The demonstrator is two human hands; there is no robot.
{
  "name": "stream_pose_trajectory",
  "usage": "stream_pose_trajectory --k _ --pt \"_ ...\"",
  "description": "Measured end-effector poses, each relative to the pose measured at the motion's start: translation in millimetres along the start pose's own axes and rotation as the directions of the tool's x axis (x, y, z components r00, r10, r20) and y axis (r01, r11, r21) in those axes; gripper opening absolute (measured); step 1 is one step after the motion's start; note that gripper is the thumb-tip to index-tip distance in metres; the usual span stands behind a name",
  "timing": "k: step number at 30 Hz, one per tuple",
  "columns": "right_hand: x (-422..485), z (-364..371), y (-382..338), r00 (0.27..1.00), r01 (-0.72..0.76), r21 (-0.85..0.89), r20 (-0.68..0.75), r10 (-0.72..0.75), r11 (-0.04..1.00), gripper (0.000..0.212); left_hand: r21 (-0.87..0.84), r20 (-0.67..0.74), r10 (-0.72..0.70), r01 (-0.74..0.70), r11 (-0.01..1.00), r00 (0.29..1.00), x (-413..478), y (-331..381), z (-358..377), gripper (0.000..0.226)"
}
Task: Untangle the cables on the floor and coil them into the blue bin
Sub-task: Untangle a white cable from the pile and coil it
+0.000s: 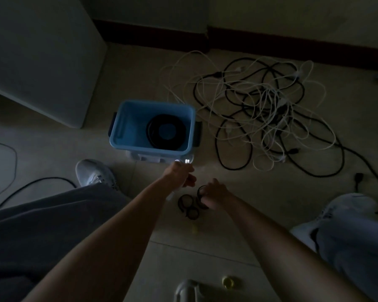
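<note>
Light blue rectangular plastic bin [127,123], handles a darker blue. Black coiled cable [151,132] inside it. Loose tangle of thin white and black cables [268,101], the colours mixed. Thin black looped cord [187,203] in my right hand [214,195]. Pale beige tiled floor [140,73], plain. Dark red-brown skirting board [292,43]. My white trainer [94,173], grey trousers [42,214].

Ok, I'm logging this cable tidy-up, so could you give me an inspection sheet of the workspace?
Surface: pale tiled floor, dimly lit.
Job's things: blue bin upright, one black coil inside; tangle of white and black cables on the floor to its right.
Clutter: yellow ring and white object near bottom edge.
Hands: left hand holds a white cable end; right hand grips small black loops.
Cables: loose black cable at far left.
Surroundings: grey cabinet, dark skirting, white shoes.
</note>
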State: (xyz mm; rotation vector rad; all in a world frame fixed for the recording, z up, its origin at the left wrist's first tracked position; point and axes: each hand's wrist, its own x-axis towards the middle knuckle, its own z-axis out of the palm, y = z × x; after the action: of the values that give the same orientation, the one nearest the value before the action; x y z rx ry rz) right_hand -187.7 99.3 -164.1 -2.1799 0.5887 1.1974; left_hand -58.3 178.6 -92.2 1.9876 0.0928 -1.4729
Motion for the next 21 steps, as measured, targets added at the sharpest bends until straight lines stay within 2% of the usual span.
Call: stream_pose_trajectory --k 4,6,8,12,14,16,18,21 --pt "2 1 -1 1.0 0.0 -0.019 0.019 0.0 1.0 0.047 -0.009 0.006 0.001 -0.001 1.0 1.0 0 -1 0 0.015" --pt "-5 -4 1 0.999 -0.022 0.096 -0.044 0.026 0.995 0.048 -0.025 0.005 -0.011 0.011 1.0 1.0 -5 1 -1 0.013" --pt "-15 -13 5 0.988 -0.019 0.271 -0.14 0.059 0.962 0.038 0.001 0.024 0.023 -0.023 1.0 0.999 -10 3 -2 0.016" --pt "-44 -40 15 0.921 0.068 0.498 -0.364 0.138 0.865 0.02 -0.014 0.051 0.088 -0.088 0.996 0.995 -31 12 -6 0.018" --pt "-61 -54 19 0.908 0.122 0.531 -0.401 0.121 0.838 0.013 -0.021 0.068 0.128 -0.127 0.992 0.989 -47 21 -8 0.019" --pt "-81 -69 20 0.89 0.169 0.541 -0.443 0.108 0.824 0.02 -0.071 0.074 0.165 -0.16 0.985 0.983 -66 33 -8 0.02" --pt "-104 -85 17 0.851 0.238 0.528 -0.518 0.087 0.815 0.028 -0.144 0.059 0.195 -0.185 0.972 0.979 -88 50 -8 0.02" --pt "-141 -109 8 0.773 0.338 0.499 -0.631 0.067 0.798 0.018 -0.258 0.04 0.237 -0.219 0.941 0.971 -124 75 -10 0.02"
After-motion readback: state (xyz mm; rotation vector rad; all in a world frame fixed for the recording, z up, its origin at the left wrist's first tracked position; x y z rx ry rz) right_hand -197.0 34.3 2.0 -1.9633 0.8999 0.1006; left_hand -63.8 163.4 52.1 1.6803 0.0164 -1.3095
